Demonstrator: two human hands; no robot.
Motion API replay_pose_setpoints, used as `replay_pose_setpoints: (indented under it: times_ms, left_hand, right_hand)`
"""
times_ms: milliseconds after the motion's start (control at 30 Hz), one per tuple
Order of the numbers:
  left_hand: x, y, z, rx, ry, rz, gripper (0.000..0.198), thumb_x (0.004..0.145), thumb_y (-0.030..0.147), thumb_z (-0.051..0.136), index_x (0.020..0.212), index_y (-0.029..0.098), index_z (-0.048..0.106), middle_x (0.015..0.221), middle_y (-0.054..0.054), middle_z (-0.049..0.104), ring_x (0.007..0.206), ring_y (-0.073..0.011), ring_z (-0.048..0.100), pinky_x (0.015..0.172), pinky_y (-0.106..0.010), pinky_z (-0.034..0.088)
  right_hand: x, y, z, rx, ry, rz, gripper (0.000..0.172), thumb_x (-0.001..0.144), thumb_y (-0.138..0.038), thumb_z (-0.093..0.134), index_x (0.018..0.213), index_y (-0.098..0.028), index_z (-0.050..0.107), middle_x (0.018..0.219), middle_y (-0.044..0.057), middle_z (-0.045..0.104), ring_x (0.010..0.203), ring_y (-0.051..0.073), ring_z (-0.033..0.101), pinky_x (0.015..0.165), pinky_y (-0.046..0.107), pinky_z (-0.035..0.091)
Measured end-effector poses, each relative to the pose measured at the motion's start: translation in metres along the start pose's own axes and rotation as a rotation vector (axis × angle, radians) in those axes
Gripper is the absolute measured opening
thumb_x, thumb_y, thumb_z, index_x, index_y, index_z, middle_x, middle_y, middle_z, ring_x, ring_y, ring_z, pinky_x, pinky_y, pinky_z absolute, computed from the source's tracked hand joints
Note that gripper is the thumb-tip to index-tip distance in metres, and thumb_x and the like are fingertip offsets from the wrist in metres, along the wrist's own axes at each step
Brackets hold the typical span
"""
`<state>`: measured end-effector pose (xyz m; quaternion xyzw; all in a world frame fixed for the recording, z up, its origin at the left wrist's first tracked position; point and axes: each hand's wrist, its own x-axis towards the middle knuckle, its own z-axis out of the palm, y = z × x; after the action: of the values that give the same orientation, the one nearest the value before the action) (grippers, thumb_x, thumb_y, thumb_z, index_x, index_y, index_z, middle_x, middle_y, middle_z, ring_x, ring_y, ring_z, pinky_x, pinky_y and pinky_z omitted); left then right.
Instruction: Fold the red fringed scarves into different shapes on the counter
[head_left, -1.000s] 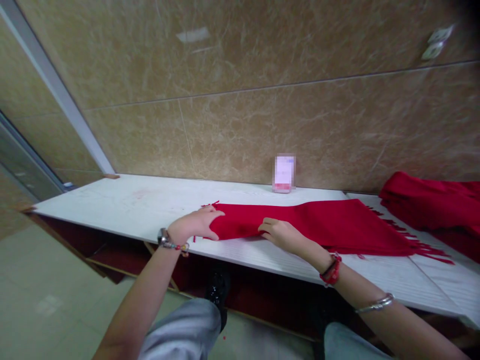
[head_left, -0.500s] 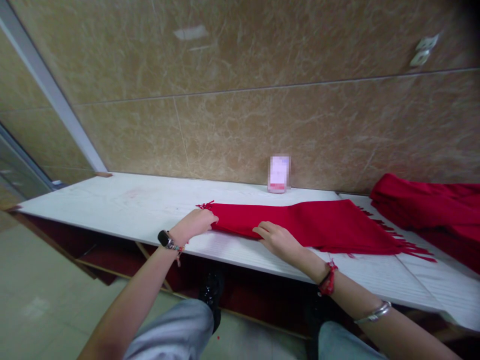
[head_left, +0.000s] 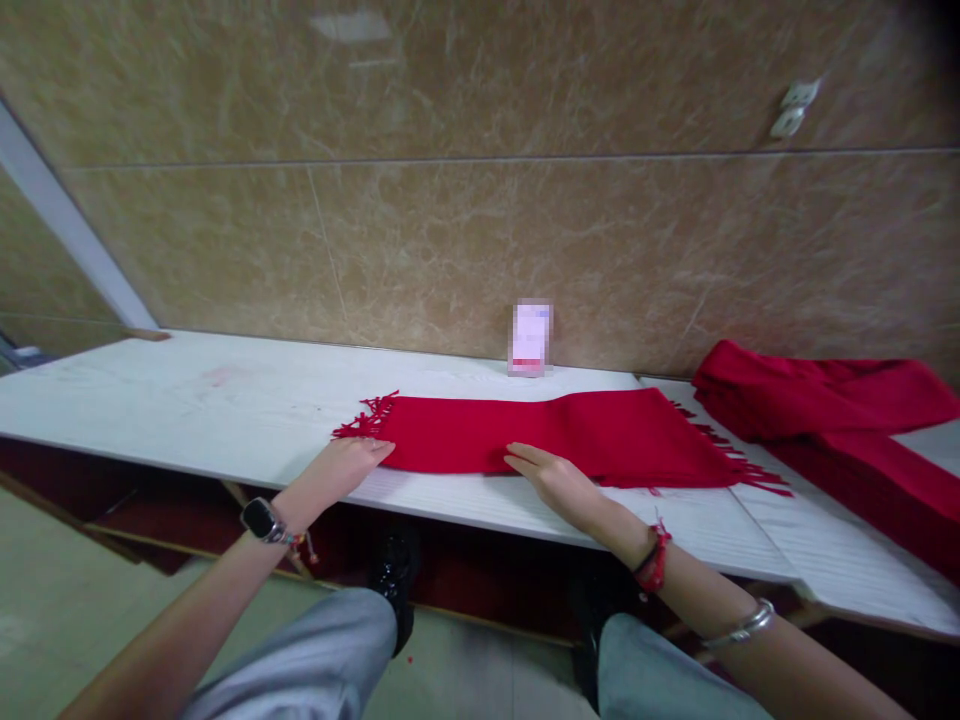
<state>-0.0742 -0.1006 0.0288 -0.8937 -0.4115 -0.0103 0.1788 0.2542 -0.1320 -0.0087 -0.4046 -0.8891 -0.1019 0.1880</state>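
A red fringed scarf [head_left: 547, 435] lies folded lengthwise on the white table [head_left: 210, 405]. My left hand [head_left: 341, 467] rests flat, fingers stretched, at the scarf's left near corner beside the fringe. My right hand [head_left: 551, 475] lies flat with fingers out on the scarf's near edge, about the middle. Neither hand grips the cloth. A watch sits on my left wrist, and a red cord and a metal bangle on my right.
A pile of more red scarves [head_left: 832, 405] lies at the table's right end. A small blurred card [head_left: 530, 338] stands against the tan marble wall behind the scarf. A wall socket [head_left: 791, 108] is up at the right. My knees show below the table edge.
My left hand has let go of the scarf's left end and now lies flat beside it; the fringe now lies spread out. The view has shifted to the right.
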Motion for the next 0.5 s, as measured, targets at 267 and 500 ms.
replay_pose_setpoints:
  times_ms: [267,500]
  left_hand:
    - [0.005,0.005,-0.009,0.093,0.014,0.098,0.038,0.077,-0.004,0.044,0.105,0.014,0.061,0.099,-0.01,0.066,0.09,-0.0194,0.063,0.081,-0.032,0.048]
    - [0.002,-0.004,-0.014,0.042,-0.013,0.051,0.03,0.078,0.0,0.047,0.096,0.018,0.064,0.094,-0.006,0.067,0.088,-0.0163,0.062,0.081,-0.028,0.046]
  right_hand:
    - [0.01,-0.002,-0.011,-0.123,-0.12,0.157,0.02,0.084,-0.007,0.045,0.09,-0.016,0.062,0.085,0.008,0.06,0.079,0.016,0.055,0.067,0.023,0.043]
    - [0.006,0.005,-0.015,-0.078,-0.106,0.099,0.024,0.085,-0.005,0.044,0.094,-0.015,0.063,0.088,0.009,0.062,0.081,0.016,0.056,0.069,0.024,0.042]
